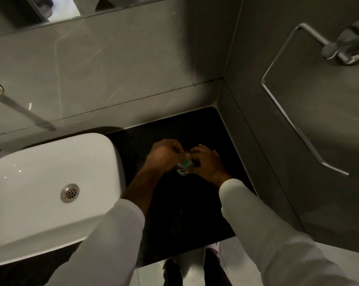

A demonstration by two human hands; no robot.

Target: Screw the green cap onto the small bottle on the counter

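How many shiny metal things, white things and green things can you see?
Metal: 3 – tap, drain, towel bar
White: 1 – sink
Green: 1 – cap
Total: 5

Both arms wear long white sleeves (273, 240) ending at the wrists.

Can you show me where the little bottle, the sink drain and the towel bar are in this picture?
small bottle (182, 169): head view, on its white label between the hands.
sink drain (69, 193): head view, on the metal strainer's centre.
towel bar (286, 118): head view, on the long chrome rail.
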